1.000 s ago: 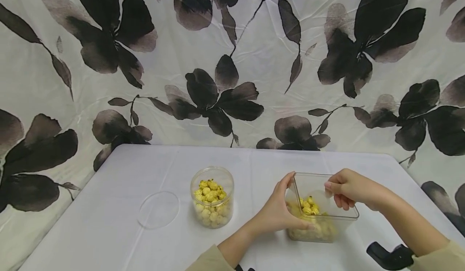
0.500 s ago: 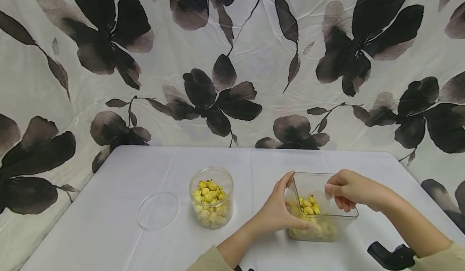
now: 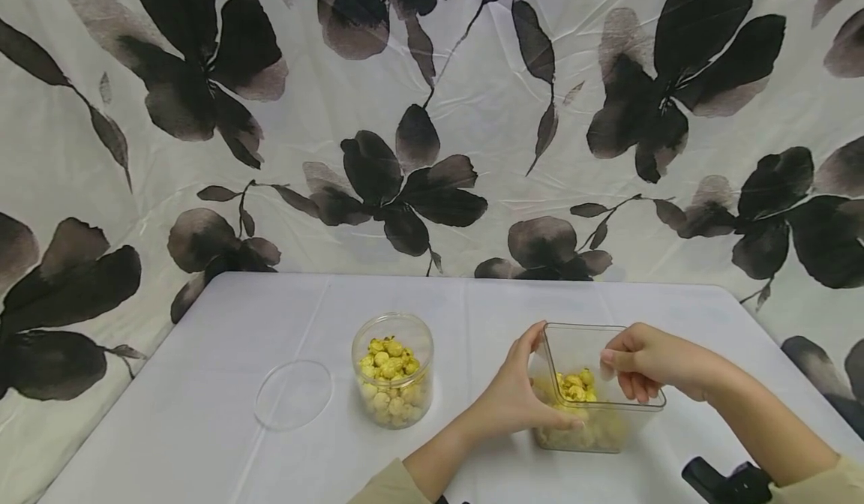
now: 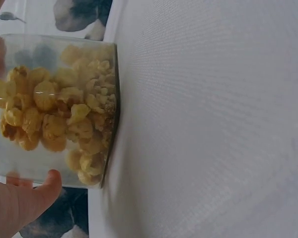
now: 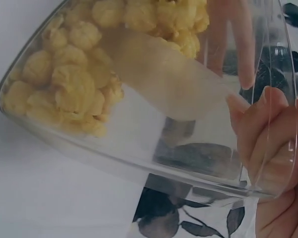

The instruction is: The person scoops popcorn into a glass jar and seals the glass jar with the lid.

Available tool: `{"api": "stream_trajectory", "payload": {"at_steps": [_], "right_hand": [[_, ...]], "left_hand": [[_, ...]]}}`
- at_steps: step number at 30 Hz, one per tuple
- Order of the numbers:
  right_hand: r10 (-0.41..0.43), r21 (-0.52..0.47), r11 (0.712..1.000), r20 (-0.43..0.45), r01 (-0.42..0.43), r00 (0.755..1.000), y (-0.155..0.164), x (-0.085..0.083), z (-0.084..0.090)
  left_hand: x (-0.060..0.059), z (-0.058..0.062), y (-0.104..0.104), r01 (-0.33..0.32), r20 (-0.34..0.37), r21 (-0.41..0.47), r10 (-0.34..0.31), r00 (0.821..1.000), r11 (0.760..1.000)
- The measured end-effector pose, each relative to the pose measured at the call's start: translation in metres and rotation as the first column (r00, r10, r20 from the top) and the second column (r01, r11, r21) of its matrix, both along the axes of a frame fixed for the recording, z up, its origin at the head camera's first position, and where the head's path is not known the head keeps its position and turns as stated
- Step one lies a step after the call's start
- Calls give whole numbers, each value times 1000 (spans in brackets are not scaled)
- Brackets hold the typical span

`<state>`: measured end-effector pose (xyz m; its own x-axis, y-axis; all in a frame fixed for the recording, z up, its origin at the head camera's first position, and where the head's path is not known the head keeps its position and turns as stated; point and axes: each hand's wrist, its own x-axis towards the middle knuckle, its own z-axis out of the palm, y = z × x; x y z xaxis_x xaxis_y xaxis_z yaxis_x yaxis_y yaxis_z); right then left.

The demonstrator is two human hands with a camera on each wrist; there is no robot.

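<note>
A clear square-rimmed container (image 3: 637,416) at the right of the head view holds yellow popcorn (image 3: 576,388), heaped toward its left side. My left hand (image 3: 509,397) grips its left side, thumb along the near wall and fingers behind. Over the opening, my right hand (image 3: 655,363) has its fingers curled and dipping inside the rim. In the right wrist view, those fingertips pinch the narrow end of a translucent plastic scoop (image 5: 164,84), whose broad end reaches into the popcorn. The head view mostly hides this scoop behind the fingers.
Left of the container stands a round clear jar (image 3: 427,399) with more popcorn (image 3: 389,361) inside. A clear round lid (image 3: 293,395) lies flat farther left on the white table (image 3: 169,414). A black device (image 3: 729,480) sits by the right wrist. Floral cloth (image 3: 418,189) hangs behind.
My right hand has shifted slightly left and lower over the container, and the popcorn inside has moved a little. My left hand keeps its grip in the same place.
</note>
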<state>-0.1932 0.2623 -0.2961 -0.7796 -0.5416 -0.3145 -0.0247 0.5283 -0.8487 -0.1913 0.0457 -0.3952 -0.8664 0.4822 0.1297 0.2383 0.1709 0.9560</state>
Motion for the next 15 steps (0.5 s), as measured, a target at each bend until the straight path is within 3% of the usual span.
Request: {"api": "stream_trajectory", "payload": {"at_steps": [15], "right_hand": [[5,-59,998,50,-2,999,7,-2,0]], "left_hand": [[0,-2,0,-12,-14,-4,12,1000,1000]]}}
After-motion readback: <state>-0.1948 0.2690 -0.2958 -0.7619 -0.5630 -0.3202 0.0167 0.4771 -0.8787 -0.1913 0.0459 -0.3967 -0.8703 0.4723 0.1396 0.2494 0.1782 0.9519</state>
